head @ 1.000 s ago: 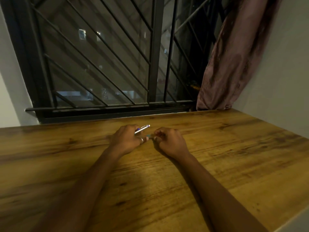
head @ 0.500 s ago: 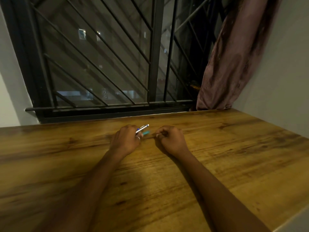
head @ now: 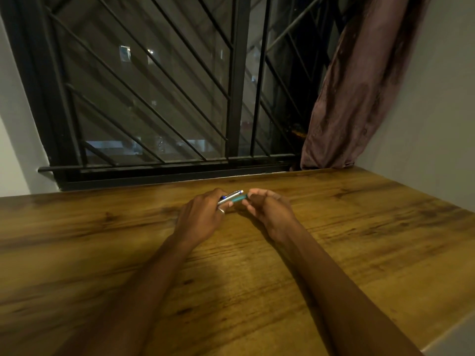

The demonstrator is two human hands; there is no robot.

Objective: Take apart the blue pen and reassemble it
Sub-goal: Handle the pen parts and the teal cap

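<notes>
The left hand [head: 199, 214] grips a silver pen barrel [head: 230, 196] above the bench [head: 359, 240]. The right hand [head: 267, 208] pinches a teal pen part [head: 237, 200]. Fingers hide both parts' ends.

No readable text, labels, brand marks or nos. anywhere. The pen parts [head: 232, 198] are too small and blurred to show any print. Lit windows outside show only glare, no signs.
</notes>
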